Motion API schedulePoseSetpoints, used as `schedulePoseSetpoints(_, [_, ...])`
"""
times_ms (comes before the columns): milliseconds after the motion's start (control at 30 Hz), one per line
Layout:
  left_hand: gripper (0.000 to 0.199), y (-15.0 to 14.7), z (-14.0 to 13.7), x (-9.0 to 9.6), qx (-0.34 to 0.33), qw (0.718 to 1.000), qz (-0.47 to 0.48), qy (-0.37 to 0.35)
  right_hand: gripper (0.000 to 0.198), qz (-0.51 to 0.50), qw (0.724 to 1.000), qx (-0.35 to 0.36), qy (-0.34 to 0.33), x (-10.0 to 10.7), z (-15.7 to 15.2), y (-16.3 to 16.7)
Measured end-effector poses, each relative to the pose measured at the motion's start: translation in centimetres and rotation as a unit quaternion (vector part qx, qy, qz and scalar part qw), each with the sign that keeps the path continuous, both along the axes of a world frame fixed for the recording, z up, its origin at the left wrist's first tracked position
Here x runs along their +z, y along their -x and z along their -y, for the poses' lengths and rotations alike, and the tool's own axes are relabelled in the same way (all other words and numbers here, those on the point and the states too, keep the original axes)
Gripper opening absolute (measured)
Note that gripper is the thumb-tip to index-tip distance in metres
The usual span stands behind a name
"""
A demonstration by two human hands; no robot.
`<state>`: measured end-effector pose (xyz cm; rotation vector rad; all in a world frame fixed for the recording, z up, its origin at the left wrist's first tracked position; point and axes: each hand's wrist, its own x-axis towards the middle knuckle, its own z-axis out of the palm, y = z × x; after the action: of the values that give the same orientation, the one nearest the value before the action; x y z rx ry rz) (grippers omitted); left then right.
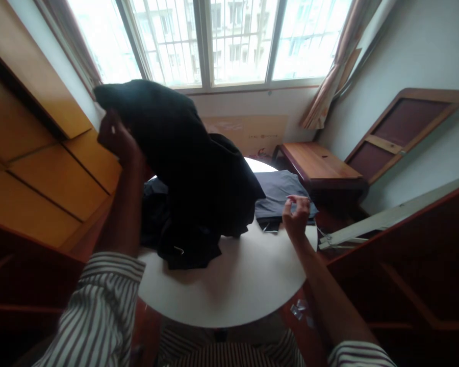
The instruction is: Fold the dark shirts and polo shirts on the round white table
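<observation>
My left hand is raised at the left, its fingers closed on the upper edge of a black garment. The cloth hangs in a broad arch from this hand down to the white round table, and its lower part lies bunched there. Whether it is trousers or a jacket, I cannot tell. My right hand is held over the table's right side, apart from the black cloth. Its fingers are curled in towards the thumb, with nothing visible in them. Just behind it lies a folded grey garment.
A low wooden bench stands beyond the table at the right. Behind the table a cardboard sheet leans below the window. Wooden cabinets line the left side. Small clear plastic scraps lie on the floor near the table's right edge.
</observation>
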<state>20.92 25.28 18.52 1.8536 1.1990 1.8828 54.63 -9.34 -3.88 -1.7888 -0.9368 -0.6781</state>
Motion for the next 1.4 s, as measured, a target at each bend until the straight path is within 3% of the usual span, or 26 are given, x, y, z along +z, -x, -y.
schedulePoseSetpoints(33, [0.050,2.4,-0.2,-1.1,0.068,0.993,0.092,-0.020,0.023,-0.009,0.999,-0.025,0.019,-0.2,0.0,-0.1])
schedulePoseSetpoints(67, [0.046,4.5,0.1,-2.9,0.098,0.988,0.118,-0.010,0.026,-0.022,0.997,-0.056,0.041,-0.4,-0.1,-0.3])
schedulePoseSetpoints(133, [0.041,8.1,2.0,-7.6,0.154,0.984,0.080,0.034,0.038,-0.055,0.987,-0.117,0.092,-1.0,0.0,-0.9])
schedulePoseSetpoints(233, [0.022,11.3,6.0,-14.2,0.109,0.977,-0.111,0.145,0.040,-0.084,0.970,-0.138,0.183,-2.1,0.2,-2.3])
schedulePoseSetpoints(333, [0.014,11.7,9.0,-16.9,0.128,0.954,-0.236,0.131,0.021,-0.085,0.957,-0.103,0.257,-2.7,0.4,-3.7])
schedulePoseSetpoints(400, [0.016,10.8,10.2,-16.7,0.129,0.951,-0.273,0.070,0.017,-0.087,0.949,-0.093,0.289,-2.7,0.4,-4.2])
schedulePoseSetpoints(467, [0.016,9.0,11.1,-16.0,0.078,0.952,-0.296,0.007,0.020,-0.089,0.947,-0.096,0.295,-2.2,0.1,-4.2])
schedulePoseSetpoints(600, [0.015,4.3,13.4,-14.9,-0.099,0.948,-0.297,-0.063,0.016,-0.065,0.978,-0.051,0.189,0.3,-1.3,-1.9])
schedulePoseSetpoints(700, [0.018,0.7,15.6,-14.5,-0.251,0.926,-0.271,-0.077,0.015,-0.016,0.987,0.122,0.107,3.5,-2.7,2.7])
schedulePoseSetpoints(767, [0.022,-1.6,17.2,-14.3,-0.369,0.892,-0.251,-0.069,0.017,0.004,0.964,0.253,0.078,5.8,-3.1,6.7])
schedulePoseSetpoints(833, [0.038,-3.5,18.7,-14.4,-0.473,0.847,-0.238,-0.053,0.017,-0.018,0.939,0.338,0.052,7.8,-2.8,10.5])
schedulePoseSetpoints(900, [0.044,-4.8,20.0,-14.6,-0.520,0.821,-0.230,-0.039,0.015,-0.046,0.911,0.406,0.053,9.2,-1.9,13.1])
schedulePoseSetpoints(1000, [0.029,-5.8,20.7,-15.1,-0.527,0.817,-0.232,-0.037,0.014,-0.049,0.887,0.454,0.066,10.0,-0.5,14.1])
schedulePoseSetpoints(1100, [0.033,-6.3,19.0,-14.1,-0.514,0.835,-0.197,-0.007,0.016,-0.071,0.915,0.398,0.007,9.5,0.1,12.6])
schedulePoseSetpoints(1200, [0.041,-5.9,14.5,-10.6,-0.450,0.889,-0.014,0.078,0.021,-0.108,0.945,0.305,-0.038,8.0,-0.4,10.4])
schedulePoseSetpoints(1233, [0.044,-5.3,12.6,-9.1,-0.422,0.898,0.065,0.107,0.022,-0.113,0.949,0.292,-0.031,7.4,-0.6,9.8])
schedulePoseSetpoints(1300, [0.055,-3.1,8.8,-6.5,-0.391,0.901,0.139,0.124,0.024,-0.118,0.948,0.295,0.006,6.0,-1.1,8.8])
schedulePoseSetpoints(1367, [0.056,0.3,6.0,-5.7,-0.351,0.903,0.189,0.160,0.026,-0.131,0.939,0.315,0.048,4.7,-1.4,8.1])
schedulePoseSetpoints(1400, [0.054,2.3,5.2,-6.2,-0.319,0.913,0.184,0.172,0.027,-0.141,0.933,0.324,0.068,4.1,-1.4,7.9])
